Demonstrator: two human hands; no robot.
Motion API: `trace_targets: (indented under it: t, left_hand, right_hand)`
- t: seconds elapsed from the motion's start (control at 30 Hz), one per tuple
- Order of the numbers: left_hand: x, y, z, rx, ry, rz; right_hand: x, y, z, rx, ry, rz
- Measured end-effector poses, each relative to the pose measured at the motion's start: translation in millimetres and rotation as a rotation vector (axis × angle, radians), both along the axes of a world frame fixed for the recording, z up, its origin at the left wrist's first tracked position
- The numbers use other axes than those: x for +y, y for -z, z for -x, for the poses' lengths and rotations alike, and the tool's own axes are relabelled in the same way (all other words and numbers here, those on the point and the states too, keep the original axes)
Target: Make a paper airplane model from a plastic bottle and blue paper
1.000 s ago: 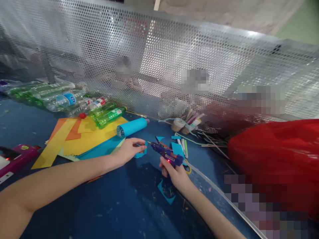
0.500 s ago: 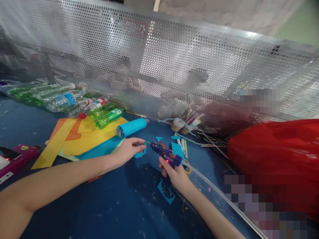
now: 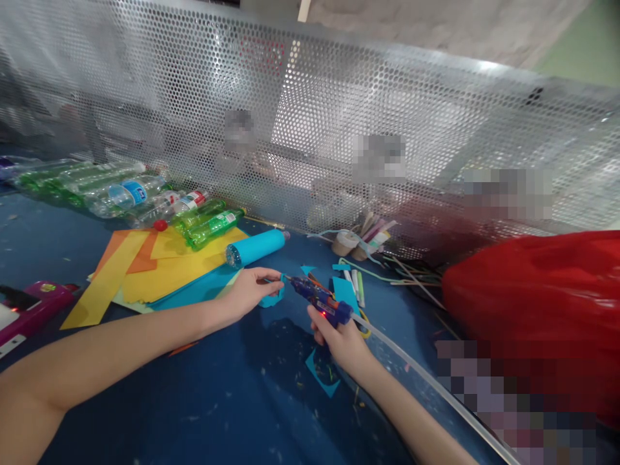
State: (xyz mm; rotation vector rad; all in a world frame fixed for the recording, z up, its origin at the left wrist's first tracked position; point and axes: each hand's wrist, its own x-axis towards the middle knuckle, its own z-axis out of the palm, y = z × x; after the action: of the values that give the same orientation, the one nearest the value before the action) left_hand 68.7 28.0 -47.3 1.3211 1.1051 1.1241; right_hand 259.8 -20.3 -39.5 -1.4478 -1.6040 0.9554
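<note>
My left hand (image 3: 249, 290) pinches a small curled piece of light-blue paper (image 3: 275, 297) above the table. In my right hand (image 3: 341, 336) is a dark-blue hot glue gun (image 3: 320, 300), its red light lit. The gun's nozzle points left, at or very near the edge of the paper; I cannot tell if they touch. A long clear glue stick (image 3: 416, 368) runs out of the gun's back toward the lower right. Just behind my left hand lies a bottle wrapped in light-blue paper (image 3: 256, 248).
Yellow paper sheets (image 3: 169, 265) and green plastic bottles (image 3: 216, 229) lie to the left, near a magenta power strip (image 3: 46, 303). Blue scraps (image 3: 322, 378) lie around the gun. A perforated metal panel (image 3: 310, 110) stands behind. At right is a large red bag (image 3: 542, 303).
Almost nothing differs. The glue gun has shifted very slightly to the left, and my left hand stays where it was with the paper.
</note>
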Motion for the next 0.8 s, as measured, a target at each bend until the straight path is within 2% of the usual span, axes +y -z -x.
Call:
trace_targets:
  t: [0.17, 0.47, 0.8]
  left_hand:
    - [-2, -1.7, -1, 0.005, 0.010, 0.005]
    - [9, 8.9, 2, -0.047, -0.035, -0.027]
    - [9, -0.8, 0, -0.157, -0.118, 0.002]
  right_hand:
    - [1, 1.8, -1, 0.020, -0.004, -0.002]
    - [1, 4.4, -2, -0.060, -0.028, -0.002]
    - [-1, 6.0, -3, -0.089, -0.042, 0.044]
